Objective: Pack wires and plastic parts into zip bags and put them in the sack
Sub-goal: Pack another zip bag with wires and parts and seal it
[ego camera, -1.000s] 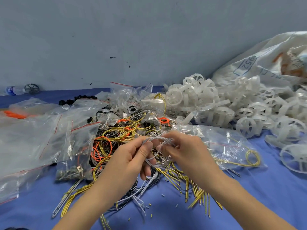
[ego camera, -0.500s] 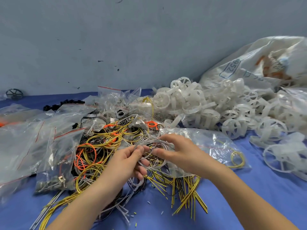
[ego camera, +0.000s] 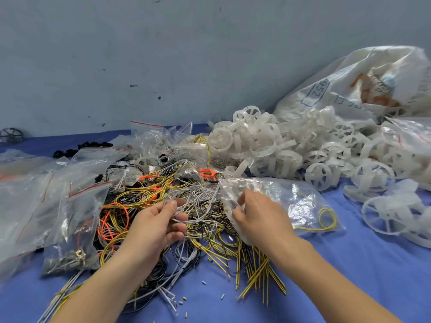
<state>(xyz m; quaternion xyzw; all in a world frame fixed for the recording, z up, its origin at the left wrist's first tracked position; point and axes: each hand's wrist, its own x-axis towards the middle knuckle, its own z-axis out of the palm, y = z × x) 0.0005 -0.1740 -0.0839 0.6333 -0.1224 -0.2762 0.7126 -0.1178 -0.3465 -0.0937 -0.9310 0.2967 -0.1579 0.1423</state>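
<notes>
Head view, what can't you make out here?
Head view:
- Sack: cut off by the right edge; inside hidden by its wall.
- Bag mouth: hidden behind the right hand, open or sealed unclear.
- Left bags: blurred, cut by the left edge.
- Grey wires held by the left hand: count lost in the tangle.

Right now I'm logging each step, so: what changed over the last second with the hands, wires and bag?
The hands parted. The right hand let go of the white wires and moved right to grip the mouth of the zip bag; the left hand kept the wires. The plastic wheels and sack stayed put.
</notes>
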